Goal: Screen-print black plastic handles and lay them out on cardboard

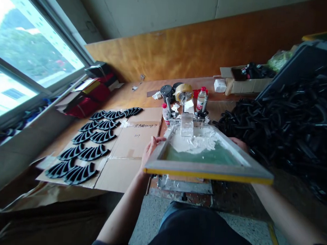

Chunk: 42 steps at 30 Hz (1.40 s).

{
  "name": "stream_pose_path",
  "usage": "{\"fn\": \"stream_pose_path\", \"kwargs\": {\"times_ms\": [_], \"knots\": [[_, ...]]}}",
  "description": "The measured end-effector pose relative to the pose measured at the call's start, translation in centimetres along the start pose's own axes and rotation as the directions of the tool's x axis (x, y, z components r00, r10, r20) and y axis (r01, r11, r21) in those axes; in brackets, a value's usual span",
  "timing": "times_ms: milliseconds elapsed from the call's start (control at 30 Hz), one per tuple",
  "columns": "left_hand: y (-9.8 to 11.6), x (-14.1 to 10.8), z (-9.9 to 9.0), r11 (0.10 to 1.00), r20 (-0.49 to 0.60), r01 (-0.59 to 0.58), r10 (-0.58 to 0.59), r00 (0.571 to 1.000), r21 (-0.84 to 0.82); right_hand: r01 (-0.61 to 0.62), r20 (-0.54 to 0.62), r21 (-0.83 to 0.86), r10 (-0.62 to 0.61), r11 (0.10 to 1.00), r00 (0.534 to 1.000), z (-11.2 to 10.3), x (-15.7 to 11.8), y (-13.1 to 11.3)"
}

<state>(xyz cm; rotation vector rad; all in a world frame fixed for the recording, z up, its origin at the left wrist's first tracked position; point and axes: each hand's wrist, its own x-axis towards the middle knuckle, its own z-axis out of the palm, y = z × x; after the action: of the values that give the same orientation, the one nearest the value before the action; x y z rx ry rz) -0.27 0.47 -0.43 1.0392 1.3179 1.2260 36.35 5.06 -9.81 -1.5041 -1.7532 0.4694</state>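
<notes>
A screen printing frame (pixel 204 171) with a yellow front edge is tilted up in front of me, above a metal base (pixel 186 186). White paste (pixel 195 143) lies over the far part of its green mesh (pixel 200 157). At the frame's left side, my left hand (pixel 150 149) is closed on the edge, its fingertips showing by the rim. My right hand (pixel 240 144) grips the opposite side, mostly hidden behind the frame. A clamp block (pixel 187 125) smeared with white stands at the frame's far end.
Black fan-shaped plastic parts (pixel 94 152) lie in rows on cardboard (pixel 132 135) to the left. A large heap of black parts (pixel 283 113) fills the right. Behind the frame stand a red-capped bottle (pixel 201 99), a tape roll (pixel 183 91) and a black can (pixel 166 91).
</notes>
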Motion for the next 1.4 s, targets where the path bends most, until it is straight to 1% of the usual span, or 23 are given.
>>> {"fn": "stream_pose_path", "kwargs": {"times_ms": [67,133,233,300,367,433,500,567,667,700,733,767,800,900,933,967,1067,1100,1133,1200,1300,1367,1400], "knots": [[-3.0,-1.3,-1.4,0.986,0.067,0.123,-0.131,0.989,0.112,-0.043,-0.086,-0.004,0.043,0.999,0.995,0.0,1.1,-1.3],[-6.4,-2.2,-2.1,0.964,0.107,0.162,-0.187,0.976,0.212,0.027,-0.082,-0.023,-0.029,0.999,0.996,1.5,2.0,-4.7],[-10.9,-2.6,-2.0,0.929,0.089,0.154,-0.194,0.977,0.338,0.254,0.106,-0.163,-0.239,0.953,0.965,5.3,3.4,-10.1],[-12.8,-2.4,-1.8,0.895,0.063,0.142,-0.185,0.981,0.424,0.320,0.259,-0.280,-0.250,0.905,0.933,7.6,4.1,-12.2],[-13.9,-2.1,-1.8,0.864,0.064,0.130,-0.184,0.981,0.487,0.334,0.398,-0.339,-0.187,0.879,0.898,9.1,4.1,-12.7],[-14.5,-1.8,-2.1,0.847,0.086,0.115,-0.186,0.979,0.518,0.346,0.486,-0.360,-0.143,0.866,0.862,9.7,3.1,-12.5],[-14.9,-1.7,-2.3,0.848,0.104,0.114,-0.195,0.975,0.518,0.405,0.551,-0.346,-0.166,0.847,0.818,9.7,1.2,-12.2],[-15.1,-1.7,-2.4,0.852,0.107,0.120,-0.201,0.974,0.510,0.507,0.627,-0.286,-0.241,0.813,0.741,9.1,-1.2,-12.2],[-15.2,-1.7,-2.3,0.847,0.089,0.126,-0.200,0.976,0.517,0.646,0.724,-0.140,-0.368,0.750,0.584,7.7,-3.7,-12.3],[-15.2,-1.8,-2.3,0.843,0.079,0.128,-0.197,0.977,0.523,0.666,0.741,-0.105,-0.389,0.738,0.548,7.2,-4.0,-12.3],[-15.1,-1.8,-2.2,0.840,0.070,0.131,-0.196,0.978,0.527,0.670,0.751,-0.081,-0.397,0.738,0.528,6.8,-3.9,-12.4],[-15.1,-1.8,-2.2,0.839,0.062,0.133,-0.194,0.979,0.528,0.660,0.754,-0.068,-0.395,0.748,0.525,6.5,-3.6,-12.4],[-15.0,-1.8,-2.1,0.839,0.057,0.134,-0.193,0.980,0.527,0.638,0.746,-0.073,-0.382,0.766,0.545,6.4,-3.3,-12.4],[-14.8,-1.8,-2.2,0.846,0.056,0.138,-0.193,0.980,0.515,0.574,0.655,-0.157,-0.350,0.803,0.669,6.9,-2.9,-12.2],[-14.7,-1.8,-2.2,0.849,0.055,0.139,-0.194,0.980,0.509,0.581,0.627,-0.175,-0.366,0.795,0.688,7.2,-3.2,-12.0],[-14.7,-1.9,-2.2,0.852,0.052,0.142,-0.194,0.980,0.504,0.602,0.611,-0.179,-0.391,0.778,0.688,7.5,-3.8,-11.7],[-14.5,-1.9,-2.1,0.857,0.040,0.156,-0.202,0.979,0.492,0.653,0.636,-0.112,-0.451,0.749,0.626,7.9,-5.6,-11.1],[-14.5,-1.9,-2.1,0.858,0.038,0.163,-0.208,0.977,0.487,0.637,0.642,-0.098,-0.441,0.764,0.627,7.9,-5.8,-11.1],[-14.3,-1.9,-2.1,0.861,0.040,0.172,-0.216,0.976,0.479,0.604,0.638,-0.097,-0.416,0.791,0.648,7.9,-5.6,-11.3],[-13.6,-2.0,-2.1,0.878,0.056,0.184,-0.231,0.971,0.442,0.508,0.587,-0.133,-0.345,0.851,0.732,7.9,-3.8,-12.3],[-11.3,-2.4,-2.1,0.926,0.105,0.188,-0.234,0.967,0.329,0.361,0.422,-0.213,-0.248,0.908,0.872,7.5,1.1,-13.7],[-8.9,-2.7,-2.0,0.952,0.117,0.190,-0.223,0.968,0.240,0.277,0.321,-0.227,-0.197,0.933,0.926,5.9,4.6,-13.3],[-7.6,-2.8,-1.9,0.962,0.102,0.184,-0.207,0.973,0.200,0.228,0.265,-0.216,-0.167,0.949,0.950,4.6,6.0,-12.5]]}}
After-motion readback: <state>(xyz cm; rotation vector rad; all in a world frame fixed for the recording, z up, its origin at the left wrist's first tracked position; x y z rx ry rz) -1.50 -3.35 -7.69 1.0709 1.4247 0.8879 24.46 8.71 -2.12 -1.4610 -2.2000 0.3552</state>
